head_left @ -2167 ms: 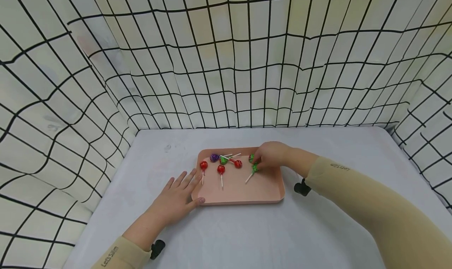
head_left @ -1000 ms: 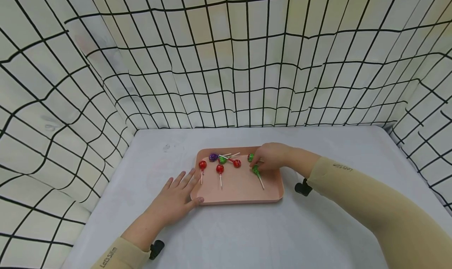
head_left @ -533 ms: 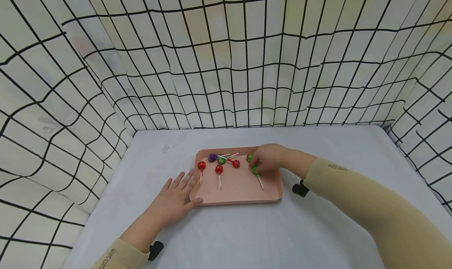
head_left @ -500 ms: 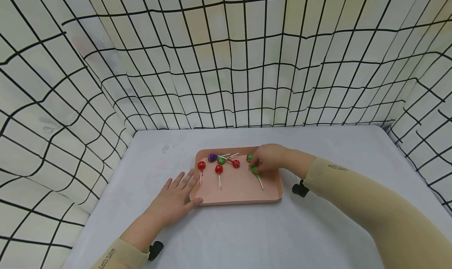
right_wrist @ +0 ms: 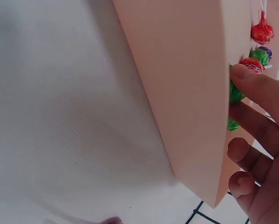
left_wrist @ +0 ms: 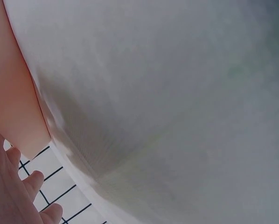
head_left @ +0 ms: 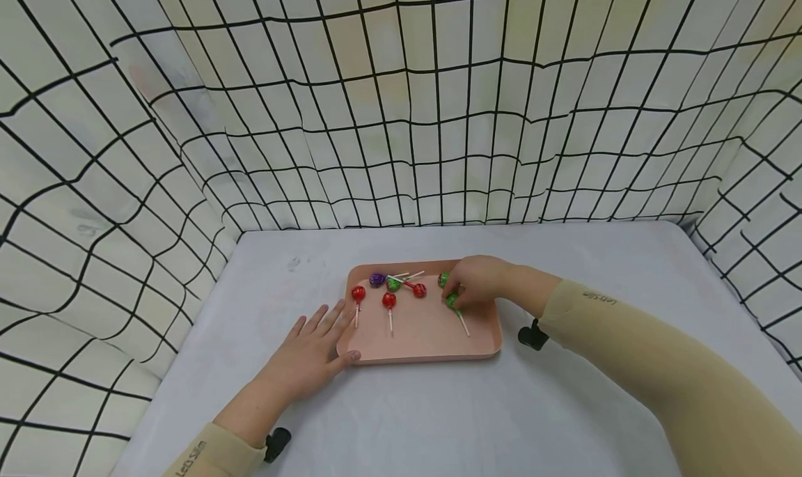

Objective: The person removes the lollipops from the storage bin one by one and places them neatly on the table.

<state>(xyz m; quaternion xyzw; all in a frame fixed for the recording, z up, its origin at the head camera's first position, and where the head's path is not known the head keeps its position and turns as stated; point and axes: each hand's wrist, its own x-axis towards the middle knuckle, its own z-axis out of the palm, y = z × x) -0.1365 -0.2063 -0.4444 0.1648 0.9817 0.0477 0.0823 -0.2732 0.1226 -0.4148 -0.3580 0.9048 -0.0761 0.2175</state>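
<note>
My right hand (head_left: 481,280) reaches over the right side of a pink tray (head_left: 420,345), thumb and forefinger pinching a green-wrapped lollipop (head_left: 452,301). Its white stick points toward the tray's lower right. Just behind those fingers lies another green lollipop (head_left: 443,279), partly covered by the hand. In the right wrist view, the thumb (right_wrist: 258,84) sits against the held green candy (right_wrist: 235,92). My left hand (head_left: 313,355) lies flat with spread fingers, touching the tray's left edge. Two red lollipops, one red lollipop (head_left: 358,294) and another red lollipop (head_left: 389,301), lie side by side there.
Near the tray's back left, a purple lollipop (head_left: 377,280), a green lollipop (head_left: 393,285) and a red lollipop (head_left: 419,290) lie with sticks crossing. A white cloth covers the table (head_left: 551,407). White walls with a black grid (head_left: 438,115) surround it.
The pinched green lollipop has turned: its stick pointed to the lower left and now points to the lower right. My left hand has stayed in place on the tray's edge.
</note>
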